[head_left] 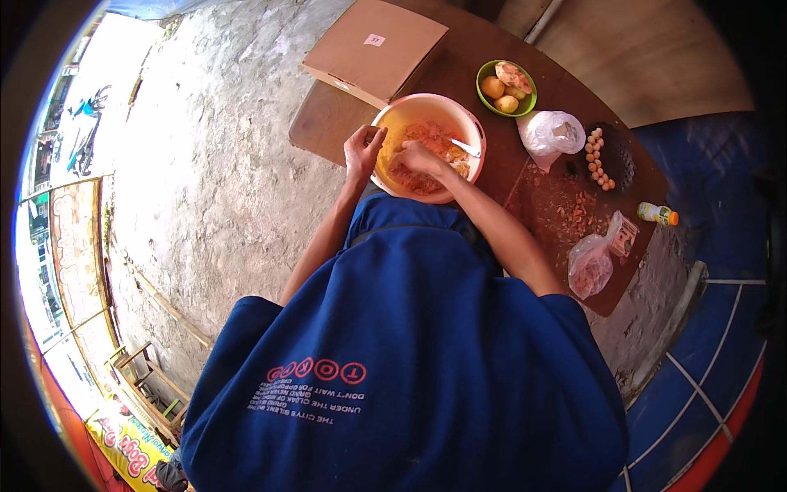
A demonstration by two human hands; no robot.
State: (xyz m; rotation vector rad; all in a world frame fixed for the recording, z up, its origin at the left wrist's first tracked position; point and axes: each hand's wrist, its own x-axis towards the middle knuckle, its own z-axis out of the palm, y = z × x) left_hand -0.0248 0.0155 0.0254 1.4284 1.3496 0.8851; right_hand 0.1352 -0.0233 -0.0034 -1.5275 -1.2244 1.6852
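Notably, in the head view, the basin [473, 123] sits at 12 o'clock, apparently at the counter's [456, 70] near edge, so the right hand [420, 158] pressing inside, its fingers' grip untellable, could tip it, the left hand [363, 152], fingers curled at its 9 o'clock rim, seemingly not bracing.

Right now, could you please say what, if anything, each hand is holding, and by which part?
I cannot tell: the left hand is by the left rim of the pink bowl; the right hand reaches into it, grip unclear.
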